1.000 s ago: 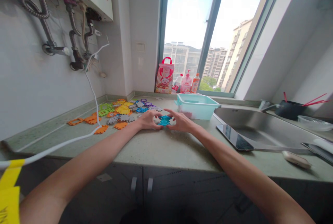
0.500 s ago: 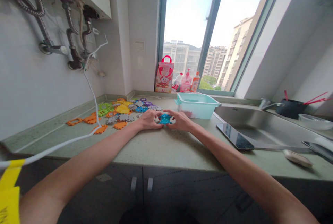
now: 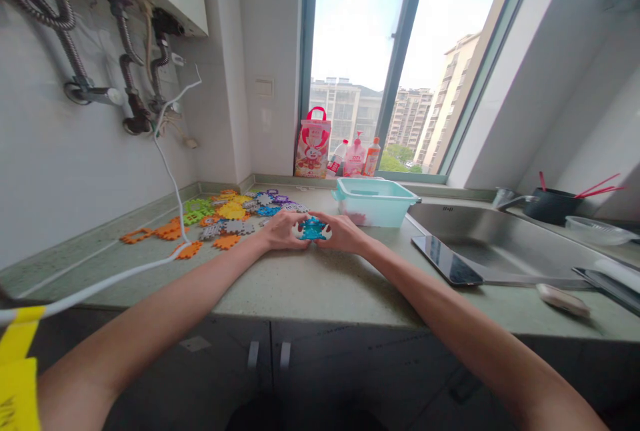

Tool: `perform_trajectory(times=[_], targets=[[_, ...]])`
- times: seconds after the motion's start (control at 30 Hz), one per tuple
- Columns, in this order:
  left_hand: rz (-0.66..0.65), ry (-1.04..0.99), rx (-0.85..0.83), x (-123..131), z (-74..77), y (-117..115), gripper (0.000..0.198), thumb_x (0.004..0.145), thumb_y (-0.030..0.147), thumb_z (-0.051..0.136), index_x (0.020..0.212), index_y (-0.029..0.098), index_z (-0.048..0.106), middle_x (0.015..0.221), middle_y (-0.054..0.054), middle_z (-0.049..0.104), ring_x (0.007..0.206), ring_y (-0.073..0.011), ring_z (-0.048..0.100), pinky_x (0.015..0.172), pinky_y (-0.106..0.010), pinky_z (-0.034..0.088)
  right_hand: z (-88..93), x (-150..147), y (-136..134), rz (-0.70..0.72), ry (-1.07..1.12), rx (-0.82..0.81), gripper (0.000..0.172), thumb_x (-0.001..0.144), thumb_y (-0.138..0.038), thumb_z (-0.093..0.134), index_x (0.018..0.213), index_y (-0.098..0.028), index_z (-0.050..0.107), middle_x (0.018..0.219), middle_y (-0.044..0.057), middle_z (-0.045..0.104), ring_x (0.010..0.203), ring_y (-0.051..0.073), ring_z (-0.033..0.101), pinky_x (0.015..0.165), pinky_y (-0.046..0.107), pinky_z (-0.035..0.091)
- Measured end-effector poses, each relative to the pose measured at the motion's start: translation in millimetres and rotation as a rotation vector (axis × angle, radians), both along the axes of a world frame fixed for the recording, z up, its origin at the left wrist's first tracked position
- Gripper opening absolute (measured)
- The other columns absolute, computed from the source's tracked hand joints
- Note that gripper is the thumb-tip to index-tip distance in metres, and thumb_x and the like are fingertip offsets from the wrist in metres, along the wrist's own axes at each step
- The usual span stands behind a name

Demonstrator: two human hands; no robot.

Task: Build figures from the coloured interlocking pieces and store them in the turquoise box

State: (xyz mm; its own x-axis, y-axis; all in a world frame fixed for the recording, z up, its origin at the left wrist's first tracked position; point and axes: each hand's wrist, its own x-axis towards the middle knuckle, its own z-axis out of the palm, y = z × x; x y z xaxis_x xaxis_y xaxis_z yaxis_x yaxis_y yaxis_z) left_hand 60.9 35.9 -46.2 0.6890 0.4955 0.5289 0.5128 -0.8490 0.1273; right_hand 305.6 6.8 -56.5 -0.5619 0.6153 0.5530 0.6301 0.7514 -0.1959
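Between my two hands is a blue interlocking puzzle tile (image 3: 313, 229) with toothed edges, held just over the counter. My left hand (image 3: 286, 230) is closed on its left side, fingers above and thumb below. From the right, my right hand (image 3: 343, 233) grips the same tile in a mirrored way. Fingers cover part of the tile, so its full outline is hidden. Left of my hands lies a loose pile of similar tiles, among them yellow (image 3: 233, 209), green (image 3: 198, 209), grey (image 3: 238, 227) and orange (image 3: 227, 242) ones.
A turquoise plastic basin (image 3: 375, 203) stands right behind my right hand. Farther right are a phone (image 3: 447, 260), a steel sink (image 3: 490, 237) and a soap-like pale object (image 3: 563, 300). A white cable (image 3: 100, 291) crosses the counter's left side. Bottles (image 3: 355, 158) line the windowsill.
The whole view has shifted slightly, so things sit a little farther left. Both hands keep hold of the blue tile in nearly the same pose.
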Motion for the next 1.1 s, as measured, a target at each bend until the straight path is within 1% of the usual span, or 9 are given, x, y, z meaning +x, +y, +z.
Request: perform_trajectory(times=[0.13,0.23,0.47,0.53,0.6,0.7,0.83,0.97,1.1], targets=[[0.024,-0.002,0.008,1,-0.5,0,0.029,0.068,0.040,0.078,0.087,0.021,0.067,0.081,-0.001,0.068,0.080,-0.0205,0.063,0.079,-0.032,0.047,-0.4,2,3,0.032,-0.006,-0.016,0.079,0.081,-0.028,0.078,0.155,-0.025,0.050,0.118,0.007,0.078,0.091,0.022,0.074,0.083,0.030,0.056],[0.034,-0.012,-0.001,1,-1.4,0,0.030,0.068,0.038,0.078,0.091,0.022,0.067,0.081,-0.001,0.068,0.078,-0.0207,0.062,0.077,-0.032,0.047,0.7,4,6,0.046,0.026,-0.059,0.085,0.079,-0.028,0.080,0.157,-0.026,0.045,0.124,0.008,0.076,0.093,0.022,0.075,0.083,0.031,0.058],[0.004,-0.029,0.000,-1,-2.4,4,0.031,0.078,0.045,0.076,0.097,0.023,0.067,0.083,-0.001,0.068,0.082,-0.0224,0.063,0.079,-0.034,0.048,9.0,4,-2,0.045,0.036,-0.024,0.087,0.083,-0.029,0.079,0.160,-0.027,0.039,0.125,0.008,0.075,0.107,0.024,0.074,0.093,0.035,0.058],[-0.005,-0.082,-0.001,-2,-3.2,5,0.041,0.080,0.049,0.076,0.110,0.023,0.067,0.090,-0.003,0.070,0.087,-0.0238,0.064,0.084,-0.037,0.050,16.5,5,-6,0.040,0.026,0.041,0.085,0.084,-0.028,0.077,0.159,-0.028,0.039,0.131,0.008,0.073,0.113,0.025,0.072,0.097,0.036,0.057],[0.004,-0.150,-0.010,-3,-4.2,6,0.062,0.078,0.052,0.079,0.129,0.022,0.061,0.102,-0.006,0.071,0.095,-0.0260,0.065,0.092,-0.040,0.050,28.1,11,-9,0.007,0.050,0.133,0.083,0.085,-0.028,0.076,0.160,-0.029,0.039,0.137,0.009,0.069,0.119,0.026,0.070,0.102,0.039,0.055],[0.041,-0.185,-0.035,-4,-5.0,8,0.080,0.076,0.053,0.081,0.142,0.020,0.052,0.113,-0.010,0.069,0.103,-0.0279,0.065,0.098,-0.043,0.050,49.3,34,-10,-0.134,0.204,0.304,0.083,0.089,-0.031,0.073,0.162,-0.028,0.033,0.141,0.010,0.066,0.124,0.028,0.067,0.107,0.043,0.053],[0.061,-0.143,-0.071,-3,-5.3,9,0.071,0.080,0.049,0.078,0.140,0.021,0.055,0.114,-0.010,0.070,0.109,-0.0281,0.065,0.104,-0.044,0.049,66.4,88,-2,-0.499,0.430,0.473,0.081,0.092,-0.047,0.069,0.160,-0.020,0.033,0.133,0.016,0.069,0.112,0.033,0.070,0.099,0.050,0.056],[0.092,-0.101,-0.085,-2,-6.5,10,0.057,0.083,0.044,0.074,0.134,0.020,0.061,0.109,-0.008,0.073,0.110,-0.0280,0.066,0.105,-0.043,0.047,63.1,134,10,-0.717,0.445,0.512,0.080,0.092,-0.056,0.064,0.156,-0.016,0.037,0.123,0.018,0.073,0.100,0.033,0.072,0.090,0.050,0.057],[0.210,-0.016,-0.061,-3,-8.7,13,0.035,0.089,0.035,0.064,0.121,0.023,0.069,0.115,-0.007,0.074,0.115,-0.0279,0.064,0.106,-0.043,0.046,55.5,148,15,-0.824,0.397,0.437,0.083,0.089,-0.064,0.065,0.152,-0.015,0.042,0.107,0.015,0.077,0.089,0.032,0.072,0.084,0.047,0.055]])
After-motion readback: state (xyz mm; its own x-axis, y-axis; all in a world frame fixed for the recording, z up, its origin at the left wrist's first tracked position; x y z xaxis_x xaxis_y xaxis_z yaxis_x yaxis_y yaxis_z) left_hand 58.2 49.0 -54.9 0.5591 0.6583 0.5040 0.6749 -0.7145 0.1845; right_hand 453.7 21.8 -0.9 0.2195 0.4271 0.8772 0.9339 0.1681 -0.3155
